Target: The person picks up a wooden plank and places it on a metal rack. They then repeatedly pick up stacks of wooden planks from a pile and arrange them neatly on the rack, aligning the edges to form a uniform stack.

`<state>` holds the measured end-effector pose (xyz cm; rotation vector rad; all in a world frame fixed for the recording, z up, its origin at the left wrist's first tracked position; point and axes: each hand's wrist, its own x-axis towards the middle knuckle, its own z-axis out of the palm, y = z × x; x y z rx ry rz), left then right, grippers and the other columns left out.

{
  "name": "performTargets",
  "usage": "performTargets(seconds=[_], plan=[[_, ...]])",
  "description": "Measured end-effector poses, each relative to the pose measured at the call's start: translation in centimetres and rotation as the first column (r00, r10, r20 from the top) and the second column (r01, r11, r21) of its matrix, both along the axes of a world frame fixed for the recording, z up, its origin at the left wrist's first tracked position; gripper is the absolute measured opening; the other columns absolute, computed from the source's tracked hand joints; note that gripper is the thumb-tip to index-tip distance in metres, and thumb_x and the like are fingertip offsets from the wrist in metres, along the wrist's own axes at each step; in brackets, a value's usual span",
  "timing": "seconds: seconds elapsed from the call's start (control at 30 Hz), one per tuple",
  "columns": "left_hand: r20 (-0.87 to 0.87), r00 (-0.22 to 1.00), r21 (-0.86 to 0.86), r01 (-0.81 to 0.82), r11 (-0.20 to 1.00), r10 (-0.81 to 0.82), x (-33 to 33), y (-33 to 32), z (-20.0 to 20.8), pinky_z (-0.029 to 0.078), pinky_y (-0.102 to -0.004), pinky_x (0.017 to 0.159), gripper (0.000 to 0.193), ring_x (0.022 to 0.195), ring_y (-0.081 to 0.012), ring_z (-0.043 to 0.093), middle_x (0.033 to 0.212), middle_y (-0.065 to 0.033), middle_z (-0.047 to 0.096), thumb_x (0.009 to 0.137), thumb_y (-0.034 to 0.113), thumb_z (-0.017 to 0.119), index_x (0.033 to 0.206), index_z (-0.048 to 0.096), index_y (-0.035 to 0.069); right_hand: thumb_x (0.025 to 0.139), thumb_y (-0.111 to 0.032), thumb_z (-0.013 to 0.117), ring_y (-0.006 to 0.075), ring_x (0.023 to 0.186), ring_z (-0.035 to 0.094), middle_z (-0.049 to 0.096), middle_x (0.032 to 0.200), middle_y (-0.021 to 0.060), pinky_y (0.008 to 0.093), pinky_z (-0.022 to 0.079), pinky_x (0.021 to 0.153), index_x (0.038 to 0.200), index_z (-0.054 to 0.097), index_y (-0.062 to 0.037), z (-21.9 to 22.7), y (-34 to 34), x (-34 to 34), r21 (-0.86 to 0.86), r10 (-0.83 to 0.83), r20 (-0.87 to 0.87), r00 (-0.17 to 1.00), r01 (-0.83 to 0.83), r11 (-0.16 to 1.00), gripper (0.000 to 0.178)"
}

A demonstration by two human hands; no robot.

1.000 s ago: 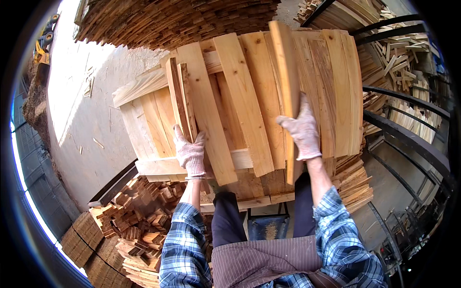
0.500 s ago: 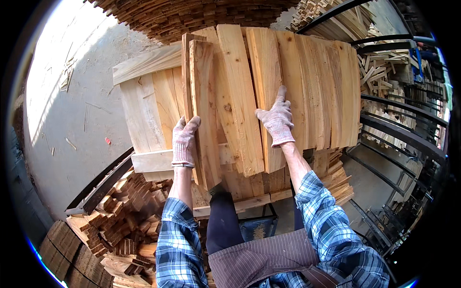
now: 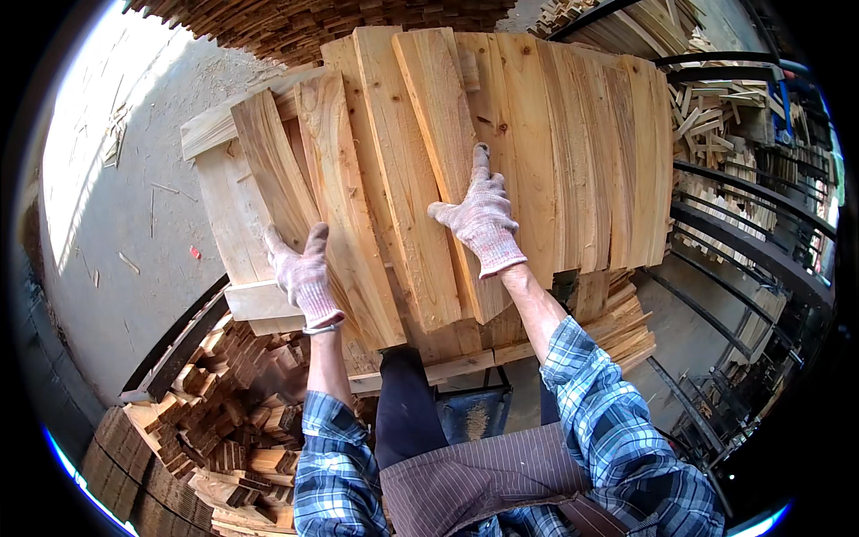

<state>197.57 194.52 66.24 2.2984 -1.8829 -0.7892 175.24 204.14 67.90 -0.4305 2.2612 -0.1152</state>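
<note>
Several long wooden boards lie side by side before me on a wide layer of planks. My left hand, in a pale knit glove, rests over the near part of a narrow leftmost board, thumb and fingers spread. A wider board lies slanted just right of it. My right hand, gloved too, lies across another board; its thumb is on the board's face and its forefinger stretches along the right edge. Between these lies one more long board.
Cut wood blocks are heaped at the lower left. A tall wood stack stands beyond the boards. Black metal bars run along the right, with loose offcuts behind. A blue bin holding wood scraps sits below the near edge.
The tilted boards by my left hand now lie flat and spread to the left, and its fingers have opened. My right hand and the board under it have shifted left.
</note>
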Motion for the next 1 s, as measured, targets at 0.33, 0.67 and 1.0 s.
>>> performTargets(seconds=[0.33,0.67,1.0], plan=[[0.072,0.982,-0.118,0.180,0.977,-0.172,-5.0,4.4,2.1,0.047,-0.0427,0.093,0.097,0.113,-0.0359,0.054,0.129,-0.0236,0.050,0.056,0.021,0.089,0.139,0.042,0.005,0.063,-0.036,0.086,0.0418,0.123,0.046,0.037,0.137,0.0235,0.0484,0.044,0.102,0.151,0.000,-0.0242,0.4,-0.4,-0.2,0.004,-0.016,0.095,0.995,0.015,1.000,0.124],[0.126,0.982,-0.325,0.174,0.929,-0.140,4.9,-2.3,2.0,0.042,-0.0362,0.102,0.090,0.122,-0.0306,0.049,0.135,-0.0205,0.047,0.064,0.010,0.085,0.142,0.040,0.004,0.064,-0.040,0.085,0.0420,0.113,0.053,0.043,0.127,0.0234,0.0479,0.049,0.092,0.151,0.003,-0.0207,-0.6,0.2,0.4,-0.036,0.059,-0.073,0.996,-0.062,0.997,0.121],[-0.013,1.000,-0.307,0.008,0.952,-0.012,6.7,-2.6,-3.5,0.046,-0.0359,0.097,0.086,0.115,-0.0331,0.055,0.127,-0.0212,0.054,0.064,0.015,0.084,0.139,0.043,0.007,0.061,-0.039,0.087,0.0424,0.110,0.053,0.044,0.125,0.0238,0.0472,0.049,0.093,0.151,0.005,-0.0184,-1.8,1.0,0.5,-0.088,0.065,-0.109,0.992,-0.074,0.993,0.123]])
